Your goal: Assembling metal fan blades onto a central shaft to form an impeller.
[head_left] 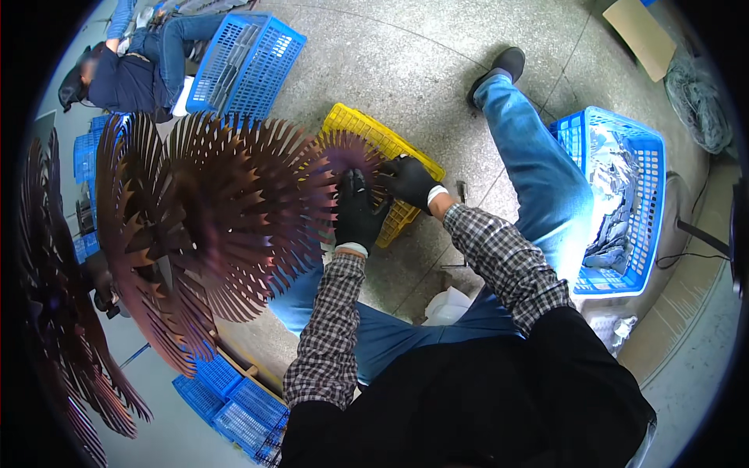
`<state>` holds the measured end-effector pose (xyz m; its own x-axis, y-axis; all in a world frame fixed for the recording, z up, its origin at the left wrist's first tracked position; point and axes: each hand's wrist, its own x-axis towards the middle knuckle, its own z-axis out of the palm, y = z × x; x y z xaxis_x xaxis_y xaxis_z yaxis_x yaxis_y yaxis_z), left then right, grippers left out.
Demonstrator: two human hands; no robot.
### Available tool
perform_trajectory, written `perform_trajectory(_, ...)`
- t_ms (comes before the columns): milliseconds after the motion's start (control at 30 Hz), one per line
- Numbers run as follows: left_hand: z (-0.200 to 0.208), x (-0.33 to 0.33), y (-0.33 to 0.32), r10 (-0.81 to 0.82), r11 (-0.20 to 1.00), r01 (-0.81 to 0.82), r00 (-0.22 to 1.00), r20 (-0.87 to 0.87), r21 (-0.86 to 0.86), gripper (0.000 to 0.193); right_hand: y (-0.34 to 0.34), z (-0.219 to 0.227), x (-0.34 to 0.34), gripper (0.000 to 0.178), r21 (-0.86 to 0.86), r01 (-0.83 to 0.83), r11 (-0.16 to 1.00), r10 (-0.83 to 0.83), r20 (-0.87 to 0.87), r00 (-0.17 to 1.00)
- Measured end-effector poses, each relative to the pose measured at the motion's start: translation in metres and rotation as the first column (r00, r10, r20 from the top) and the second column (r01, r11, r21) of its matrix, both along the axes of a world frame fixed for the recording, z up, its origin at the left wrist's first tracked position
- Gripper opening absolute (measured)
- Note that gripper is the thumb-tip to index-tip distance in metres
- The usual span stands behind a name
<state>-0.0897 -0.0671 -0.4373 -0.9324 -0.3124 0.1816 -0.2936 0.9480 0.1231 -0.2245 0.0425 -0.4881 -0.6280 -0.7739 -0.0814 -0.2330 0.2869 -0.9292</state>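
A large brown, feather-like metal piece point(211, 210), made of layers of narrow curved blades, rises at my left. Its near end spreads into a smaller purplish fan point(347, 150) in front of me. On the lower edge of that fan is my left hand point(360, 209), in a black glove, its fingers closed on the blades. My right hand point(411, 182), gloved in black too, pinches the fan's right edge. The fingertips of both hands are partly hidden among the blades. Below the fan, a yellow plastic crate point(425, 162) rests on the floor, partly covered by my hands.
To my right stands a blue basket point(651, 210) with dark and silvery strips in it. Another blue basket point(273, 66) holds grey parts at the far left, beside a seated person point(136, 78). Blue trays point(234, 409) lie at lower left. Cardboard point(640, 39) is at far right.
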Motion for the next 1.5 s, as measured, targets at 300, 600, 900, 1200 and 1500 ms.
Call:
perform_trajectory(300,-0.002,0.009,-0.027,-0.093,0.991,0.085,0.993,0.074,0.103,0.062,0.008,-0.030,-0.019,0.027,0.024,0.018,1.000,-0.014,-0.143,0.990)
perform_trajectory(600,-0.004,0.004,-0.023,-0.121,0.988,0.105,0.980,0.156,0.110,0.058,-0.002,-0.115,-0.018,0.027,-0.074,-0.088,0.993,0.073,-0.191,0.979)
perform_trajectory(900,0.000,0.008,-0.029,-0.110,0.980,0.075,0.976,0.188,0.185,0.055,-0.019,-0.086,-0.019,0.027,0.129,-0.149,0.980,0.148,0.015,0.989)
perform_trajectory(1200,-0.006,0.009,-0.040,-0.171,0.963,0.129,0.971,0.169,0.238,0.054,-0.019,-0.116,-0.036,0.025,-0.172,-0.144,0.974,0.092,-0.279,0.956)
perform_trajectory(1500,-0.003,-0.001,-0.033,-0.164,0.947,0.136,0.983,0.077,0.291,0.053,-0.047,-0.096,-0.049,0.020,0.553,-0.427,0.715,0.639,-0.271,0.720)
